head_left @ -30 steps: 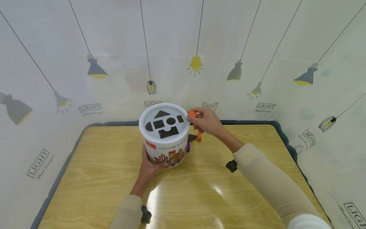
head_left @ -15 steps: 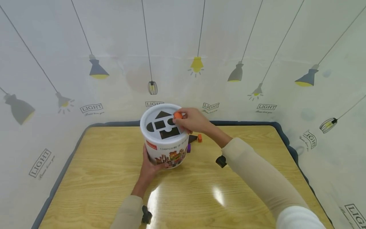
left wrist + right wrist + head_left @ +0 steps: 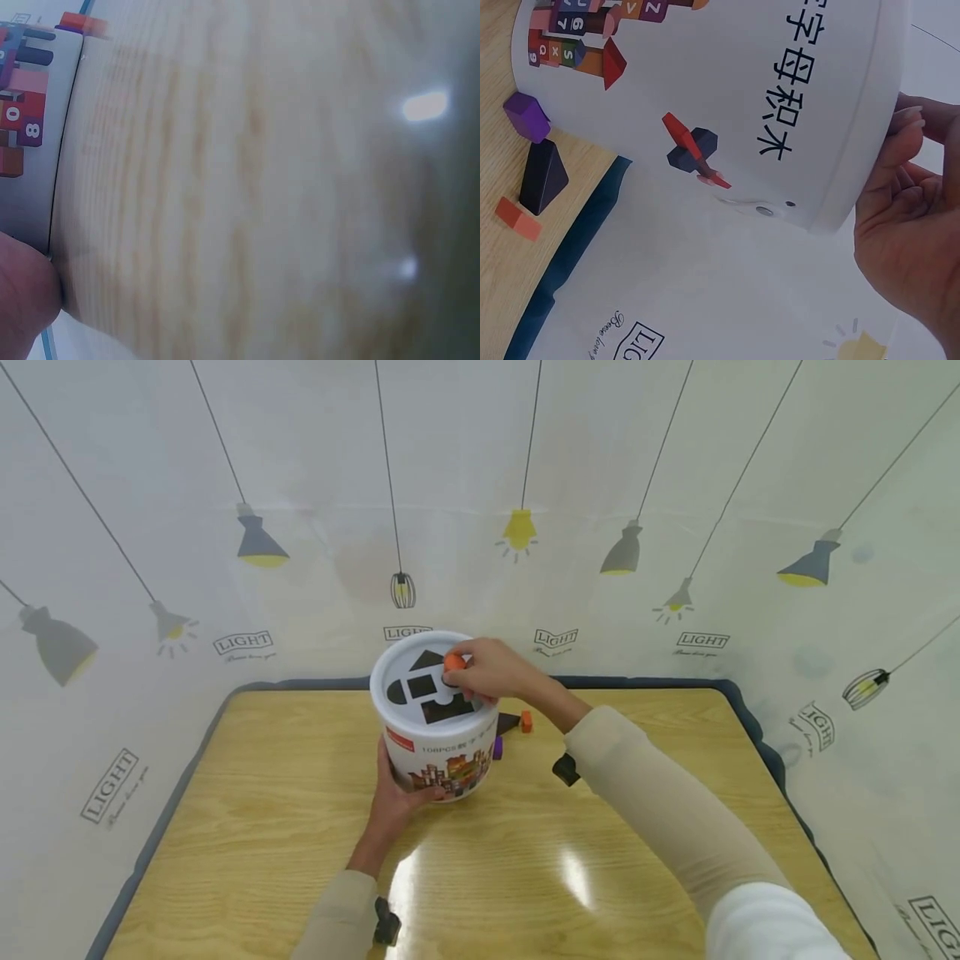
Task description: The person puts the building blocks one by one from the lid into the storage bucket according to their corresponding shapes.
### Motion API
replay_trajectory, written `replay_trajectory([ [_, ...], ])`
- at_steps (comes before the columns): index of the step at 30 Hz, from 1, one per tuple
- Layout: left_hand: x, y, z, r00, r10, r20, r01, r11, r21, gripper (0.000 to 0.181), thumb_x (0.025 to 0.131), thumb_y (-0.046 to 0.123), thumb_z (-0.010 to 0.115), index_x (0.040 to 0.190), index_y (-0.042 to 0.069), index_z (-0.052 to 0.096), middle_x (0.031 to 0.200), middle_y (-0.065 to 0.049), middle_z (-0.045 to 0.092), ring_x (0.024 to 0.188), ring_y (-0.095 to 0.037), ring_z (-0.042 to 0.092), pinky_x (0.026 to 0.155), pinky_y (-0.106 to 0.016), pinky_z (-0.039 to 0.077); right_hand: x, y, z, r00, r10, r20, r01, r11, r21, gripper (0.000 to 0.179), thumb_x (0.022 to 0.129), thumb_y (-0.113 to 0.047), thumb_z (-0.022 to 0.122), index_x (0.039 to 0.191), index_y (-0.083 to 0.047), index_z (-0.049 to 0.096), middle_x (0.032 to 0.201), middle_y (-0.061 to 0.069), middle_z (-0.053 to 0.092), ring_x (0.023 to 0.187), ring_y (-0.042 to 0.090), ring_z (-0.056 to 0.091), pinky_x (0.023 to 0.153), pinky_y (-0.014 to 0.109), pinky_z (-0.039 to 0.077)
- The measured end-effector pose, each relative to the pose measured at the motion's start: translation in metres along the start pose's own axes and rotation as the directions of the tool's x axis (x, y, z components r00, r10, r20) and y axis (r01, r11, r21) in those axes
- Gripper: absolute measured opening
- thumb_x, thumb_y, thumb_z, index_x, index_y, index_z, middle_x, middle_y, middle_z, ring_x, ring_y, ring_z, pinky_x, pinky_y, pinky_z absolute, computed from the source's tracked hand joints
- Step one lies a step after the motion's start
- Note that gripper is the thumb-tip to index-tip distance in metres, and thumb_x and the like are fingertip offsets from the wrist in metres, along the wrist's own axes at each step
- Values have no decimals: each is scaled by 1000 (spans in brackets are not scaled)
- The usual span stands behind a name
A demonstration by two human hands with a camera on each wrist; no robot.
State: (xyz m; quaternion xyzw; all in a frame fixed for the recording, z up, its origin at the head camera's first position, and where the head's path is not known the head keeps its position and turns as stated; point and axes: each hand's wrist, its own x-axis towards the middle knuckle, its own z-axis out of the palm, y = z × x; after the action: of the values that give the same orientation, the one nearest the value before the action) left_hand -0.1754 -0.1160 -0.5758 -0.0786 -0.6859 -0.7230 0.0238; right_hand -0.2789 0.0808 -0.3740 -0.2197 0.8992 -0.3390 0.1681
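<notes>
A white bucket (image 3: 442, 764) printed with coloured blocks stands upright on the wooden table. Its lid (image 3: 394, 670) has several dark cut-outs, among them a triangle, a square and a half-round. My left hand (image 3: 396, 802) holds the bucket low on its left side, thumb across the front; the left wrist view catches only part of that hand (image 3: 26, 296). Over the lid, beside the round cut-out, my right hand (image 3: 495, 670) pinches a round orange block (image 3: 453, 663). That block is hidden behind the bucket's rim in the right wrist view, where the curled hand (image 3: 911, 210) shows.
Behind the bucket's right side lie a purple block (image 3: 528, 118), a dark triangular block (image 3: 543, 178) and a small orange block (image 3: 517, 217). The table (image 3: 262, 793) ends at a dark padded edge (image 3: 637, 683) against a lamp-patterned wall covering (image 3: 480, 460).
My right hand has carried the round orange block leftward from beside the bucket's rim to above the lid. The left hand keeps its hold on the bucket.
</notes>
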Motion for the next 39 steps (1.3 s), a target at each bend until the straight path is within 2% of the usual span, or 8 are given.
replay_trajectory([
  [6,1,-1,0,1000,0,6,0,1000,9,126,68,0,86,155,36,2,152,-2,34,140,-29,30,120,-53,13,4,-1,1,999,40,7,-40,999,-18,35,93,-27,62,124,-11,63,68,6,66,48,14,52,45,24,45],
  [12,1,-2,-1,1000,6,9,-6,1000,11,125,68,1,86,154,37,4,151,-2,35,139,-28,31,120,-52,14,3,-1,2,999,54,-7,-54,999,-5,38,93,-25,63,127,-9,61,70,7,67,48,15,54,46,26,48],
  [18,1,-4,0,1000,-3,1,3,1000,-2,126,66,0,87,154,36,5,150,-1,36,139,-26,31,121,-48,13,-3,10,-3,996,36,-83,-34,999,20,39,94,-26,62,130,-9,61,69,6,65,47,16,53,47,33,52],
  [23,1,-5,0,1000,-18,-18,18,1000,0,127,64,0,88,154,37,6,149,1,37,140,-24,31,121,-48,12,-10,30,-15,981,65,-180,-44,992,118,35,95,-25,60,127,-9,61,68,9,64,45,17,51,44,32,50],
  [25,1,-6,0,999,-22,-24,21,1000,-7,127,64,0,88,154,38,7,149,3,38,140,-22,31,121,-47,12,-12,42,-20,973,84,-213,-48,984,170,35,96,-26,59,127,-8,61,72,15,66,45,17,51,43,30,48],
  [30,1,-5,1,999,-29,-27,28,1000,-9,125,64,0,88,153,39,8,148,3,39,140,-21,31,121,-46,12,-17,74,-27,951,143,-274,-67,961,269,33,97,-26,58,124,-8,62,73,16,65,47,17,51,44,28,47],
  [34,0,-4,0,999,-34,-30,34,999,0,126,64,0,88,154,37,7,150,1,37,141,-23,29,121,-47,10,-21,97,-27,942,193,-274,-95,938,333,29,97,-23,58,121,-7,63,72,14,64,47,15,50,46,27,48],
  [39,0,-3,1,999,-36,-25,36,999,-5,127,64,-1,88,154,36,7,150,1,37,141,-23,28,121,-46,9,-22,122,-19,941,234,-245,-138,925,353,31,98,-22,57,124,-6,61,71,10,64,50,14,52,48,25,51],
])
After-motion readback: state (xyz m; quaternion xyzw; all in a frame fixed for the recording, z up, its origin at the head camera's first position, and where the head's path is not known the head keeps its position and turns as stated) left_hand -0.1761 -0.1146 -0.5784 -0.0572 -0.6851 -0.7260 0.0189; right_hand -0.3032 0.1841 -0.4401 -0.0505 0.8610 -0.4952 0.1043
